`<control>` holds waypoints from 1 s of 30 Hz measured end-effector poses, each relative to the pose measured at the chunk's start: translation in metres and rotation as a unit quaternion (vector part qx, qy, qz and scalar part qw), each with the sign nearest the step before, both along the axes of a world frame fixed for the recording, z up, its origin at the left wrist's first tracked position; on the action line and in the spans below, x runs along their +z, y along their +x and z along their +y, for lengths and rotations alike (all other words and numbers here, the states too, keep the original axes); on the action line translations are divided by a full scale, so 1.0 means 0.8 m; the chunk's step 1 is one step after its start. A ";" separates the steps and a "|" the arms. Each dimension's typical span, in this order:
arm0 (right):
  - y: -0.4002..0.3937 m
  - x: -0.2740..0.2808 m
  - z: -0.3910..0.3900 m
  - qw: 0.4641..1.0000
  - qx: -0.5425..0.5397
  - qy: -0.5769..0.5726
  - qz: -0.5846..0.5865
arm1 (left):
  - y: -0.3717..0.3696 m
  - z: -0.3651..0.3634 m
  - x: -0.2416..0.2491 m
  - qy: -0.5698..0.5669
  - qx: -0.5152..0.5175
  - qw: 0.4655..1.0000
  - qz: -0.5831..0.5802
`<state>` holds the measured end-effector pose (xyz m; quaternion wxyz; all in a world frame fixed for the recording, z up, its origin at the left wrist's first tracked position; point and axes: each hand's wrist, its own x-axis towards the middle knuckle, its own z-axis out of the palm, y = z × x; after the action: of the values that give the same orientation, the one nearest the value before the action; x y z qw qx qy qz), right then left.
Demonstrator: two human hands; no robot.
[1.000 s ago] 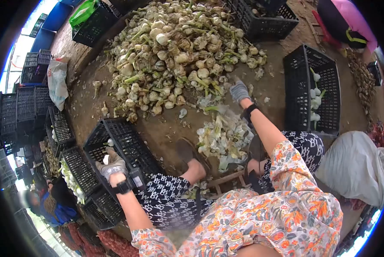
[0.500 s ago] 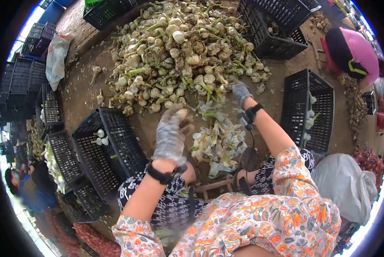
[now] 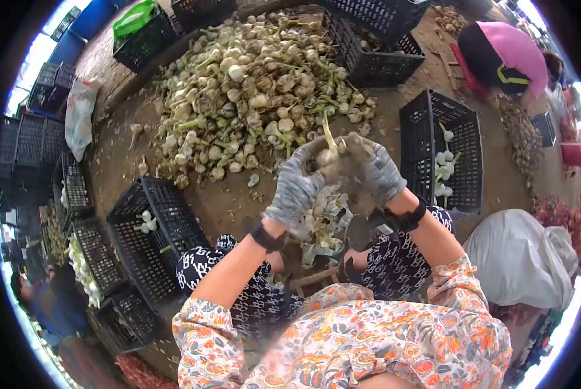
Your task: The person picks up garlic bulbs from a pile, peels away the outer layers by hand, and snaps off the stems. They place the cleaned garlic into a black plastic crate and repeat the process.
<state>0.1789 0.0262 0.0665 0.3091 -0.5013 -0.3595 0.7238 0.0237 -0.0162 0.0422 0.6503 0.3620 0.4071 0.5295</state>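
My left hand [image 3: 298,188], in a grey glove, has its fingers closed around a garlic bulb [image 3: 328,155] whose pale stem points up. Close beside it, my right hand [image 3: 378,172], also gloved, is bent in at the bulb's other side; its fingertips are blurred, and what they grip cannot be made out. Both hands are raised in front of a big garlic pile [image 3: 251,91]. Beneath them lies a heap of peeled garlic skins [image 3: 326,223], partly covered by the hands.
Black crates with white bulbs stand at the left [image 3: 149,253] and right [image 3: 443,155]. More crates [image 3: 384,65] are behind the pile. A white sack [image 3: 524,259] sits at the right. One person in pink [image 3: 514,55] bends at upper right; another [image 3: 50,298] is at lower left.
My right hand has come back from the pile's edge toward my left hand. The left hand has moved right and up, and a stemmed bulb is now between them. The view has shifted.
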 end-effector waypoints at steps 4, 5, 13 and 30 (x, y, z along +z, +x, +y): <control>0.016 -0.010 0.002 0.972 0.103 0.198 -0.070 | 0.008 -0.011 0.000 0.072 -0.012 0.995 0.061; 0.015 -0.022 0.004 0.965 0.080 0.244 -0.051 | 0.011 -0.011 0.006 0.072 -0.016 0.996 0.050; 0.026 0.003 0.007 0.967 0.111 0.208 -0.096 | 0.016 -0.008 0.006 0.038 -0.036 0.997 0.055; 0.044 0.003 0.015 0.982 0.119 0.145 -0.028 | 0.006 -0.005 0.008 -0.005 -0.062 0.998 0.024</control>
<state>0.2141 0.0380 0.0689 0.2801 -0.4250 -0.5265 0.6810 0.0288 -0.0199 0.0483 0.6737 0.3964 0.4019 0.4770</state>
